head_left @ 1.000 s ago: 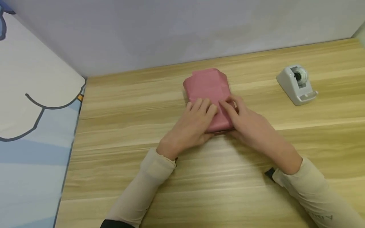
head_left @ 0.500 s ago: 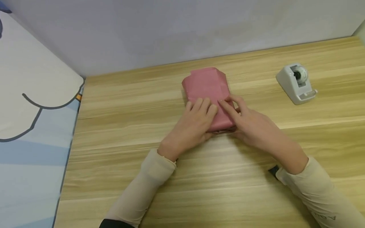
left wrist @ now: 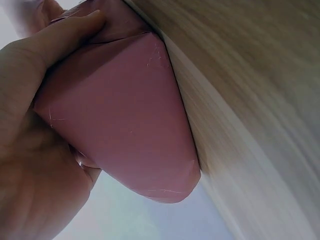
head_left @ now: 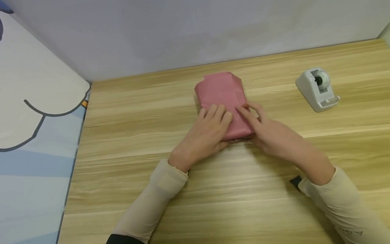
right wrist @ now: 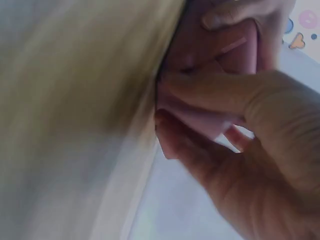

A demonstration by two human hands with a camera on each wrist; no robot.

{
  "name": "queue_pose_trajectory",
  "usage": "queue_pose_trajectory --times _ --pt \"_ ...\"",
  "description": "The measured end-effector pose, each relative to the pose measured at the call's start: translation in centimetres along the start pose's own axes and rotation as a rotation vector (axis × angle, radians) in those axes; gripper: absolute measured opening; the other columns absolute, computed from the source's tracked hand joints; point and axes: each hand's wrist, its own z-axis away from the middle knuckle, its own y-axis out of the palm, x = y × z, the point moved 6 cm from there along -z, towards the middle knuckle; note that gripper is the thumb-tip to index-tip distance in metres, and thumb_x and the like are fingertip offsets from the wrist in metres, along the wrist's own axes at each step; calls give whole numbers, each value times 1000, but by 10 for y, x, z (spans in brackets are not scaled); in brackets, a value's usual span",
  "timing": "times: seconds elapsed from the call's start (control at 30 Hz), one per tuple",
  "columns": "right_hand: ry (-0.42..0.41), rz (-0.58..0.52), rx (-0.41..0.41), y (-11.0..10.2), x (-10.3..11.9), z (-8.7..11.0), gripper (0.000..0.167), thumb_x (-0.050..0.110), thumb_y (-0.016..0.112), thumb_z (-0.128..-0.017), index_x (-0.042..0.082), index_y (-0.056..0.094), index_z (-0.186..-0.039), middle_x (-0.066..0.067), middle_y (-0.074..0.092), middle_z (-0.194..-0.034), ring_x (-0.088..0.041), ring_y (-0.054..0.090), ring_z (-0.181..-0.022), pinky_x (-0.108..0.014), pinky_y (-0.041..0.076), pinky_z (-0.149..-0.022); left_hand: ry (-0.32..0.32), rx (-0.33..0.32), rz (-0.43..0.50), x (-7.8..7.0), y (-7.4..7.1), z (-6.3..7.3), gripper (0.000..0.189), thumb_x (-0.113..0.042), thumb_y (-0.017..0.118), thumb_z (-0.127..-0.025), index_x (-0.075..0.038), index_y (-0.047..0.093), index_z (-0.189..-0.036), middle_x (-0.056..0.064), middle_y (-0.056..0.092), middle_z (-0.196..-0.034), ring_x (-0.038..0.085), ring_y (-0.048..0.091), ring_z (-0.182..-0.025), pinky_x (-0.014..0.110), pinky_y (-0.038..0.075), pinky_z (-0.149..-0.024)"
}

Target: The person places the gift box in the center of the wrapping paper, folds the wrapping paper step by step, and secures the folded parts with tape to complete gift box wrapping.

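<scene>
A package wrapped in pink paper [head_left: 220,89] lies on the wooden table with its short near end toward the person. My left hand [head_left: 202,135] grips its near left part, fingers across the top. In the left wrist view, the left thumb [left wrist: 75,32] lies against the folded near end, beside the smooth long side. My right hand [head_left: 274,135] holds the near right corner, index finger on top. Folded paper shows around the right thumb [right wrist: 210,90] in the right wrist view, with the other fingers along the package's side. The package's underside is hidden.
A white tape dispenser [head_left: 317,89] with a roll in it stands at the right of the table [head_left: 122,135]. Behind the table rises a pale wall [head_left: 189,34], and a cartoon-printed panel [head_left: 39,135] borders its left edge.
My right hand and forearm have shifted slightly to the right at the package's corner. My left hand and the package have stayed nearly in place.
</scene>
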Motion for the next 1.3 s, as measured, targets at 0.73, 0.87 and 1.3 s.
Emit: queue_pose_trajectory --times 0.73,0.87,1.3 --pt "235 -127 191 10 -28 -1 16 21 75 -93 8 68 -99 0 64 -76 -17 55 -71 -36 46 -63 -45 13 22 2 2 -3 65 -61 77 -86 -13 48 -120 4 46 -111 23 42 -103 36 37 -90" --pt "225 -89 207 9 -27 -1 14 21 75 -93 11 66 -95 1 59 -72 -17 53 -68 -33 43 -59 -44 4 38 2 1 -3 64 -60 77 -87 -12 48 -119 4 46 -111 24 42 -103 36 37 -90" --pt "188 -80 143 9 -24 -3 17 21 77 -93 10 70 -104 -5 72 -85 -19 62 -73 -46 55 -65 -46 -5 32 2 2 -4 61 -60 75 -89 -12 49 -118 4 46 -110 24 42 -104 36 36 -90"
